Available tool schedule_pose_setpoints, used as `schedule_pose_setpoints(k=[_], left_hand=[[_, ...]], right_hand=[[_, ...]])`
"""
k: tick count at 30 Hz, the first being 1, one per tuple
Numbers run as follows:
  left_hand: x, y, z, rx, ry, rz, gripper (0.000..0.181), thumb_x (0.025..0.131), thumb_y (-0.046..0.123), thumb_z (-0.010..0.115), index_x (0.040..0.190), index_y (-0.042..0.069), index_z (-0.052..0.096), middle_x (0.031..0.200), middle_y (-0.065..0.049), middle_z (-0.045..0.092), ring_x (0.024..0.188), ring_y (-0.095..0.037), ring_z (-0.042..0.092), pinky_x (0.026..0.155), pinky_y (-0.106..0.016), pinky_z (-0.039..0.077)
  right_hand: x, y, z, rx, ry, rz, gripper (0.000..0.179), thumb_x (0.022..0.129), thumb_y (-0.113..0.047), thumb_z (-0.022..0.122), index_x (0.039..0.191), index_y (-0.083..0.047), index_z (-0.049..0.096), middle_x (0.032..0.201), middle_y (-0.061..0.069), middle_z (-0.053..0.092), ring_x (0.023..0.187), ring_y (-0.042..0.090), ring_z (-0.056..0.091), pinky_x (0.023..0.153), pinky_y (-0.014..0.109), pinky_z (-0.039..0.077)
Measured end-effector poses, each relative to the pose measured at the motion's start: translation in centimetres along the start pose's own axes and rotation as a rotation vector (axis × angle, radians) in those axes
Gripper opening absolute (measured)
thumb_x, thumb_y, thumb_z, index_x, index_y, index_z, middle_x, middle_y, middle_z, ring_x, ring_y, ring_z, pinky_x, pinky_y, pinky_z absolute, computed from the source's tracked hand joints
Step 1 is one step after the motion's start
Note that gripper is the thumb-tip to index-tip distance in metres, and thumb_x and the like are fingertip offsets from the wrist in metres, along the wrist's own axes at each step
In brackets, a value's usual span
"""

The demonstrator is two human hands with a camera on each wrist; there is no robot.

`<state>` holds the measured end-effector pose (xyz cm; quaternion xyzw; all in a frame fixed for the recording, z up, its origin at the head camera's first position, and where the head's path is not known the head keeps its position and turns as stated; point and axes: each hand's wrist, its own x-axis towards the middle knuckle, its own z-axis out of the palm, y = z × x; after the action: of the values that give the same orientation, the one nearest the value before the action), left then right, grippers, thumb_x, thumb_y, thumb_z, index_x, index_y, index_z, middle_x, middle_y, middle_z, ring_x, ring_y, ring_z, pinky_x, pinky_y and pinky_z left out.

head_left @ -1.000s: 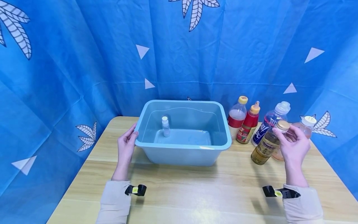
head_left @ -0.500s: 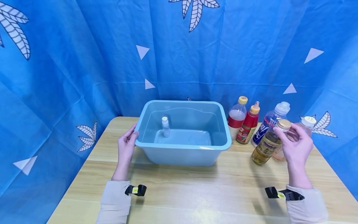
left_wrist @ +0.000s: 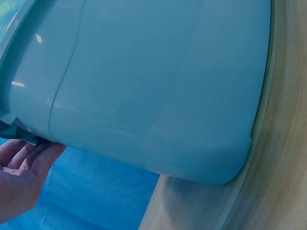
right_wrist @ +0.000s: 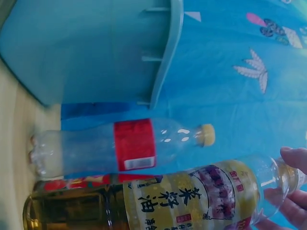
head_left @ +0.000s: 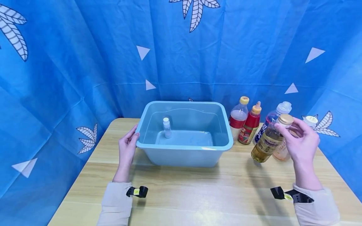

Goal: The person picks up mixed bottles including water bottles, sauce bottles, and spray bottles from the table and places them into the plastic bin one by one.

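My right hand [head_left: 302, 141] pinches a cooking oil bottle [head_left: 267, 144] by its neck, just under the gold cap. The bottle holds amber oil, has a yellow label, and tilts with its base to the left, close over the table. In the right wrist view the oil bottle [right_wrist: 187, 199] overlaps a red sauce bottle behind it. My left hand [head_left: 128, 146] grips the left rim of a light blue plastic tub [head_left: 183, 157]. The left wrist view shows the fingers [left_wrist: 45, 155] under the tub's rim. A small clear bottle with a white cap [head_left: 167, 128] stands inside the tub.
Right of the tub stand a red-labelled soda bottle [head_left: 237, 121], a red sauce squeeze bottle [head_left: 249, 127] and a blue-labelled clear bottle [head_left: 271, 118]. Behind my right hand is a white-capped bottle [head_left: 281, 153], partly hidden. A blue curtain [head_left: 181, 62] hangs behind the wooden table [head_left: 169, 194].
My right hand has moved slightly right and up, and the oil bottle has risen a little, its base shifting slightly left. My left hand and the tub stay in place.
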<state>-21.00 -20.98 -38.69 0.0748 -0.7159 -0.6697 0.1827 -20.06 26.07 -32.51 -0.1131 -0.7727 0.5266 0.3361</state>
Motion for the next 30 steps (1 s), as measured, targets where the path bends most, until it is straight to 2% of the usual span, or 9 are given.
schedule_pose_setpoints(k=[8,10,13,15,17,21,24,30], left_hand=[[0.3,-0.8,-0.1,-0.012,-0.010,0.039,0.040,0.090,0.019,0.052,0.127,0.004,0.048,0.125,-0.015,0.049,0.110,-0.025,0.051,0.085,-0.029,0.044],[1.1,-2.7,-0.5,-0.084,-0.029,0.081,0.040,0.088,0.018,0.055,0.126,0.006,0.050,0.124,-0.014,0.051,0.109,-0.023,0.052,0.083,-0.029,0.046],[2.3,-4.9,-1.0,-0.143,-0.052,0.101,0.039,0.086,0.019,0.058,0.124,0.009,0.052,0.124,-0.012,0.052,0.108,-0.022,0.053,0.083,-0.032,0.046],[3.5,-7.2,-1.5,-0.184,-0.065,0.118,0.039,0.086,0.017,0.058,0.124,0.010,0.052,0.124,-0.011,0.052,0.108,-0.021,0.053,0.081,-0.030,0.048],[4.1,-8.0,-1.7,-0.167,-0.063,0.104,0.039,0.088,0.019,0.056,0.125,0.010,0.051,0.125,-0.011,0.050,0.110,-0.022,0.052,0.084,-0.032,0.046],[6.2,-11.9,-2.2,-0.126,-0.048,0.147,0.040,0.087,0.026,0.056,0.126,0.019,0.051,0.126,-0.004,0.051,0.110,-0.019,0.052,0.081,-0.026,0.047],[7.0,-13.6,-2.2,-0.061,-0.014,0.174,0.040,0.085,0.034,0.057,0.125,0.027,0.052,0.124,0.001,0.053,0.108,-0.016,0.053,0.079,-0.025,0.048],[7.0,-13.8,-2.1,-0.042,0.008,0.166,0.040,0.084,0.037,0.058,0.123,0.030,0.054,0.122,0.003,0.054,0.107,-0.017,0.054,0.078,-0.028,0.048]], right_hand=[[-0.2,-2.5,-0.2,0.034,-0.026,-0.019,0.040,0.068,-0.007,0.076,0.106,-0.008,0.065,0.083,-0.015,0.061,0.074,-0.002,0.059,0.067,0.005,0.045],[-0.2,-3.2,-0.2,0.037,-0.034,-0.022,0.040,0.069,-0.008,0.075,0.107,-0.008,0.065,0.083,-0.015,0.061,0.074,-0.001,0.059,0.067,0.006,0.045],[-0.2,-4.1,-0.2,0.033,-0.052,-0.034,0.040,0.069,-0.009,0.075,0.108,-0.009,0.064,0.084,-0.014,0.062,0.075,0.000,0.059,0.067,0.006,0.044],[-0.1,-4.7,-0.2,0.030,-0.065,-0.036,0.040,0.070,-0.009,0.075,0.108,-0.010,0.064,0.086,-0.012,0.062,0.077,0.002,0.059,0.068,0.008,0.044],[-0.1,-5.3,-0.2,0.024,-0.078,-0.030,0.040,0.070,-0.011,0.075,0.109,-0.012,0.064,0.088,-0.011,0.062,0.079,0.002,0.059,0.070,0.009,0.045],[0.1,-6.5,-0.2,0.023,-0.103,-0.046,0.038,0.071,-0.011,0.074,0.108,-0.012,0.065,0.089,-0.009,0.062,0.082,0.003,0.059,0.075,0.013,0.045],[0.1,-7.2,-0.1,0.029,-0.118,-0.066,0.037,0.071,-0.011,0.074,0.108,-0.011,0.065,0.088,-0.011,0.063,0.082,0.004,0.059,0.076,0.014,0.045],[0.1,-8.7,-0.2,0.040,-0.151,-0.091,0.037,0.073,-0.011,0.072,0.110,-0.011,0.064,0.089,-0.012,0.064,0.083,0.003,0.059,0.073,0.013,0.043]])
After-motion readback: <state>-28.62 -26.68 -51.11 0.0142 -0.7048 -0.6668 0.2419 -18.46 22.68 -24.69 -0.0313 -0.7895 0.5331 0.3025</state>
